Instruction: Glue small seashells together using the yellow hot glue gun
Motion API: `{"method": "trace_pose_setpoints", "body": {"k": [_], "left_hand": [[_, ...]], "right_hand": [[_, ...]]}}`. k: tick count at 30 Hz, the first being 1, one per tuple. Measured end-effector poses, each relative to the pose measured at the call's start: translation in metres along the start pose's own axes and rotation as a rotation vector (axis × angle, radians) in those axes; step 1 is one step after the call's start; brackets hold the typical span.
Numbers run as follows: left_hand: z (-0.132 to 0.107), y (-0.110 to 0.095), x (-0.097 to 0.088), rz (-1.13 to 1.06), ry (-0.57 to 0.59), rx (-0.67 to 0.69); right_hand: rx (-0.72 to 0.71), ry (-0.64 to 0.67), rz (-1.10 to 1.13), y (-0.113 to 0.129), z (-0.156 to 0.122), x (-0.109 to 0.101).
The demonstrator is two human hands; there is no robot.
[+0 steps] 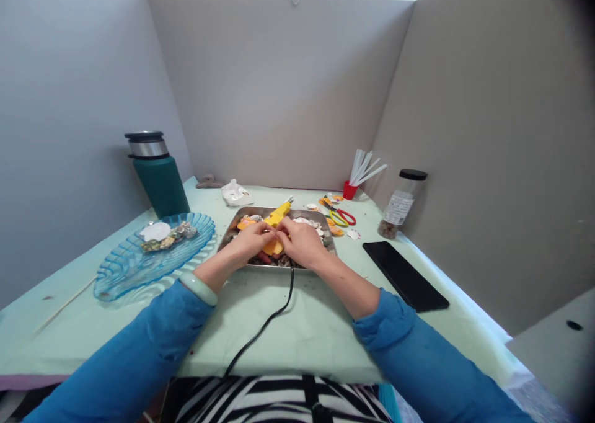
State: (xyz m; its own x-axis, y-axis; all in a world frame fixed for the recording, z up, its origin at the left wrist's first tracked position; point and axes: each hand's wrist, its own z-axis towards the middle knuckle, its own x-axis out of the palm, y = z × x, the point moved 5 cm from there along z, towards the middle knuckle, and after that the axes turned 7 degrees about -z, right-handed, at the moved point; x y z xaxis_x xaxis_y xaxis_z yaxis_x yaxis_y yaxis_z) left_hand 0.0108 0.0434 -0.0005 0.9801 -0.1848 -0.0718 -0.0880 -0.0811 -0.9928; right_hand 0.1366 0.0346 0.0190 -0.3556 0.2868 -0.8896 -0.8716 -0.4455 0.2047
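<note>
My left hand (253, 240) and my right hand (300, 240) meet over a metal tray (232, 221) filled with shells. Their fingertips are pinched close together, touching. An orange-yellow scallop shell (273, 247) shows right beneath the fingers and seems held between both hands; its upper edge is hidden by them. Just beyond the fingertips, a yellow glue gun (279, 213) lies across the tray with its nozzle pointing away and right. Part of the gun is covered by my hands. A black cord (274, 314) runs from the tray towards me.
At left stand a blue shell-shaped dish (134, 274) with shells and a green bottle (160, 184). Beyond the tray are a crumpled white bag (235, 193), pliers (341, 216) and a red cup (350, 191) of glue sticks. A jar (400, 206) and phone (404, 275) are at right.
</note>
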Motion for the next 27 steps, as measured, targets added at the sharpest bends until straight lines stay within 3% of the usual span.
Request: {"method": "trace_pose_setpoints", "body": {"k": [27], "left_hand": [[-0.0001,0.0015,-0.0010,0.078,-0.010,-0.009]], "right_hand": [[0.005,0.067,-0.033,-0.0003,-0.0005,0.0024]]}}
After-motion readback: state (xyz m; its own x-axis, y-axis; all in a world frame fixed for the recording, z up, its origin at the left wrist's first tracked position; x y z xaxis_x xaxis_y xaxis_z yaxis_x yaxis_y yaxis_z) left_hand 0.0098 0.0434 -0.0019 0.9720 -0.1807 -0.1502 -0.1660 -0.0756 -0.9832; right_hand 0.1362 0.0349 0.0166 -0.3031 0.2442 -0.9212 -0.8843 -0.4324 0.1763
